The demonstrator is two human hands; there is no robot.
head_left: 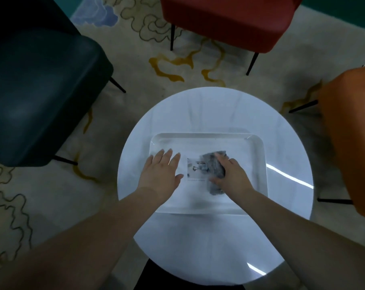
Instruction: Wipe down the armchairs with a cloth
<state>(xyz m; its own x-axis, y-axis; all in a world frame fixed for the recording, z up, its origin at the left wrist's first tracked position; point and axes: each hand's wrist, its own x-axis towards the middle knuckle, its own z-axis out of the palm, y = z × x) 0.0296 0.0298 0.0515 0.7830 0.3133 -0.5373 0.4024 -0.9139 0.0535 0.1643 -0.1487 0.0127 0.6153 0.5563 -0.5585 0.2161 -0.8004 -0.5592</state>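
I have three armchairs ringed around the far side of the scene: a dark teal upholstered armchair (37,97) at the left, a red upholstered armchair (225,19) at the far centre, and an orange upholstered armchair (353,139) at the right edge, only partly in view. All three stand on a pale patterned carpet (177,65) with yellow and grey squiggles.

Nearer to me is a round glossy white table (292,155), and on it sits a white rectangular tray (259,143) with rounded corners. A printed paper sheet (195,170) lies flat inside the tray.

The crumpled grey cloth (214,162) rests on that sheet, toward the right half of the tray. My right hand (231,176) is down on it with fingers curled round the bundle, gripping it as far as I can tell through the motion blur. My left hand (160,172) is flat with straight, spread fingers over the left part of the tray, holding nothing; I can't tell whether it presses the tray or hovers just above.

I judge this to be the opening step: taking up the cloth, with no chair wiped yet. The next move calls for lifting the cloth clear of the tray without dragging the paper along, then carrying it to one of the chairs, the orange one being on the cloth hand's side.
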